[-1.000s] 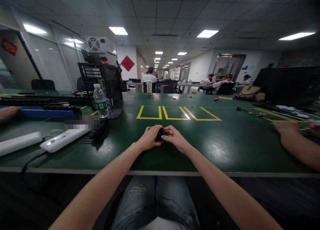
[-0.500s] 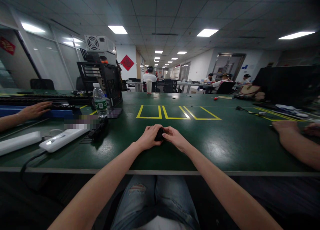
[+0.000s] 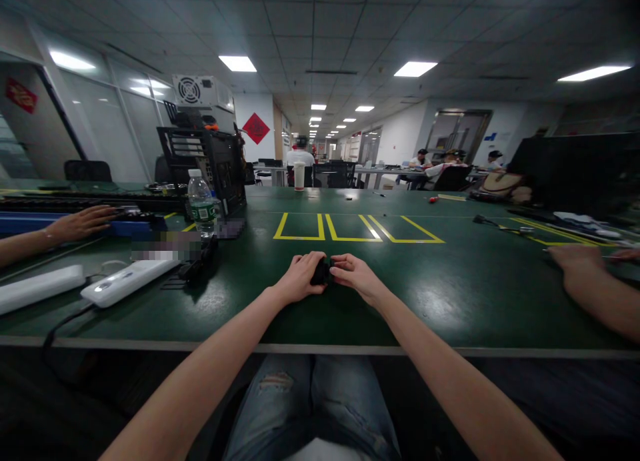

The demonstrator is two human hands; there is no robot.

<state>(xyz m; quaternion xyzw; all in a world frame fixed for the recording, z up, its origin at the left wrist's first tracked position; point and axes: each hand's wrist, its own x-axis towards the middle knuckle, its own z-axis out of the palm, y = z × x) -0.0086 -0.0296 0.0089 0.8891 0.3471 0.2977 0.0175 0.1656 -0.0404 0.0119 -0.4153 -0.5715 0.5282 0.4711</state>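
Note:
A small black object [image 3: 321, 272] sits just above the green table, too dark and too covered by fingers to name. My left hand [image 3: 298, 278] is wrapped round it from the left, with the thumb low on its near side. Facing it from the right, my right hand [image 3: 358, 276] has thumb and fingertips drawn together at the object's right side. A thin dark part shows at these fingertips; whether it is separate from the black object, I cannot tell.
Yellow tape outlines [image 3: 353, 238] mark the table ahead. Leftward stand a water bottle [image 3: 203, 207], a black computer case [image 3: 225, 167] and a white power strip [image 3: 131, 279]. Another person's hand [image 3: 83, 222] is at the left; a co-worker's hand [image 3: 575, 257] is at the right.
My right hand has shifted slightly right, widening the space between my hands beside the black object. My left hand keeps its hold. The co-worker's hand on the left has moved a little right.

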